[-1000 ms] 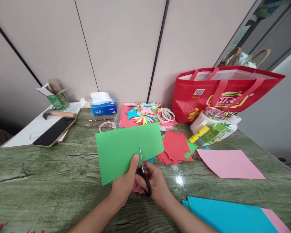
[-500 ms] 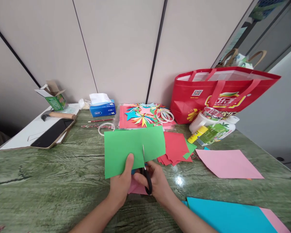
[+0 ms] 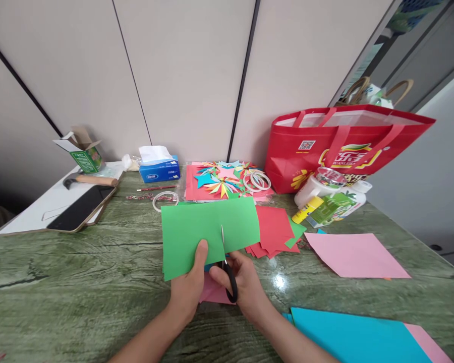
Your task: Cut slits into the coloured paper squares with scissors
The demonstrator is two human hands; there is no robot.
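A green paper sheet (image 3: pixel 191 229) is pinched at its lower edge by my left hand (image 3: pixel 189 285), thumb on top. In my right hand (image 3: pixel 245 282) are black-handled scissors (image 3: pixel 231 282), with fingers wrapped round the loops. One blade lies over the green sheet along a cut running up from its lower edge; the other blade is hidden beneath. The right part of the sheet tilts away from the cut. Under my hands on the table, pink paper (image 3: pixel 217 292) and a bit of blue paper show.
Red paper squares (image 3: pixel 274 229) lie right of the sheet, near a yellow glue stick (image 3: pixel 307 209). Pink paper (image 3: pixel 359 254) and blue sheets (image 3: pixel 344 333) lie farther right. Behind stand a tissue box (image 3: pixel 159 170) and a red bag (image 3: pixel 287 151); a phone (image 3: pixel 81 207) and hammer (image 3: pixel 94 179) lie left.
The green sheet has shifted right and levelled out, and the cut in it now shows longer. My left thumb has moved a little left. More pink paper shows below.
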